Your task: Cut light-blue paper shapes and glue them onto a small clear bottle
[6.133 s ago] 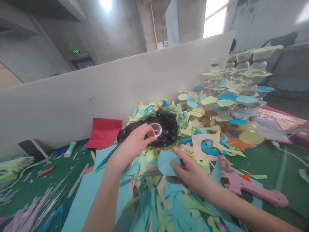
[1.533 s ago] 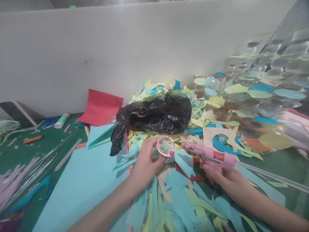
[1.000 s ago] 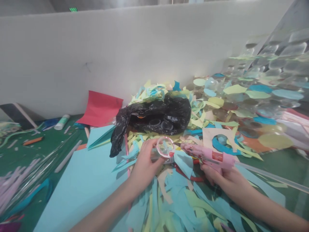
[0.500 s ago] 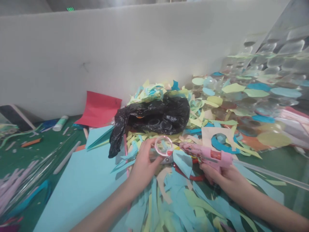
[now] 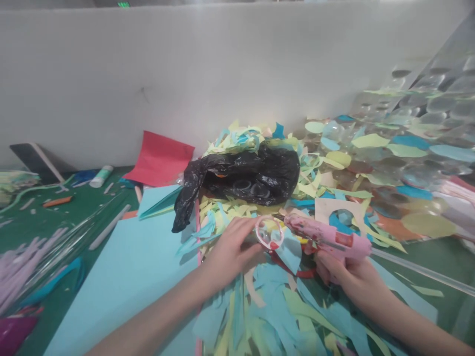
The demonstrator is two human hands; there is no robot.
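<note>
My left hand (image 5: 235, 247) pinches a small clear, pink-edged plastic ring (image 5: 281, 233) between thumb and fingers, its opening facing me. A red spot shows on the ring's lower edge. My right hand (image 5: 347, 272) is closed round the handle of a pink hot glue gun (image 5: 319, 236), with a long clear glue stick (image 5: 419, 269) coming out of its back. The gun's nozzle is at the ring's upper right edge; I cannot tell whether they touch. Beneath lie red-handled scissors (image 5: 306, 273), partly hidden by a light-blue paper piece (image 5: 291, 252).
Blue and green paper strips (image 5: 267, 301) cover the table in front of me. A black plastic bag (image 5: 274, 168) lies behind my hands. To the left are a large blue sheet (image 5: 141, 277), red paper (image 5: 159, 158) and a glue tube (image 5: 101, 176); paper discs (image 5: 371, 141) lie right.
My left hand and the ring have moved right and slightly down, while the glue gun has shifted a little right. The camera view has turned slightly left. Both grips stay the same.
</note>
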